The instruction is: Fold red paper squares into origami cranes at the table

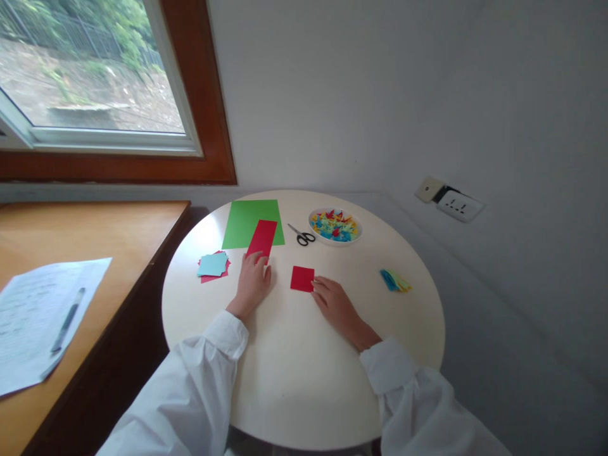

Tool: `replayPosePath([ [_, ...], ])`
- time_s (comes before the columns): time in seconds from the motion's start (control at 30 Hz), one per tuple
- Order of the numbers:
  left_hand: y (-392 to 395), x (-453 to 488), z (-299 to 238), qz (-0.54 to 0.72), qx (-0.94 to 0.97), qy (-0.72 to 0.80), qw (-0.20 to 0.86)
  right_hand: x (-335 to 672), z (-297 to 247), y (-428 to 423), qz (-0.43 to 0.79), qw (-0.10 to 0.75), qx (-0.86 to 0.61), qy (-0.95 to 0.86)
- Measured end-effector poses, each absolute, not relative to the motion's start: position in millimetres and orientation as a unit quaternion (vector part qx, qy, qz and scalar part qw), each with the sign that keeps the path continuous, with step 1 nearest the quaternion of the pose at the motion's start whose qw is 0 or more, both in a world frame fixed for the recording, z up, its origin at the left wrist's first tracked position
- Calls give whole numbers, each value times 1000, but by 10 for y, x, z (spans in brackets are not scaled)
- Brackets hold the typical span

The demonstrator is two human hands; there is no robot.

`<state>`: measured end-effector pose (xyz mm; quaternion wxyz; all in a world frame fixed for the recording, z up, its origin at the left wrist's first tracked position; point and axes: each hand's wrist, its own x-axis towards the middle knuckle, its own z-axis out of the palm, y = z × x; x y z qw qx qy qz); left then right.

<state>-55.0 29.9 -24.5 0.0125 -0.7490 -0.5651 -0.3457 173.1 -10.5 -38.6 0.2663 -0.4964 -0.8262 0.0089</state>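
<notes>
My left hand (253, 282) lies flat on the round white table (294, 373), its fingertips on the near end of a long red paper strip (261, 237). That strip lies partly over a green paper sheet (247, 218). My right hand (335, 303) rests palm down, fingers touching the right edge of a small red paper square (302, 278). Both hands have their fingers stretched out and grip nothing.
Black-handled scissors (301, 235) and a white dish of coloured folded paper pieces (335, 225) sit at the back. A light blue square on red paper (213, 265) lies left, folded blue-yellow paper (395, 280) right. A wooden desk (118, 247) holds printed sheets (33, 316) and a pen (68, 320).
</notes>
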Motion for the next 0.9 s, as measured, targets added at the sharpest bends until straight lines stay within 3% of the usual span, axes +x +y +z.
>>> replayPosePath([
  [0.37, -212, -136, -209, -349, -819, -451, -63, 1678, -298, -412, -19, 262, -581, -771],
  [0.57, -227, -129, -196, -327, -852, -401, -76, 1666, -281, -399, -13, 292, -519, -804],
  [0.9, -174, -244, -255, -350, -835, -414, -94, 1654, -327, -387, 16, 257, -498, -828],
])
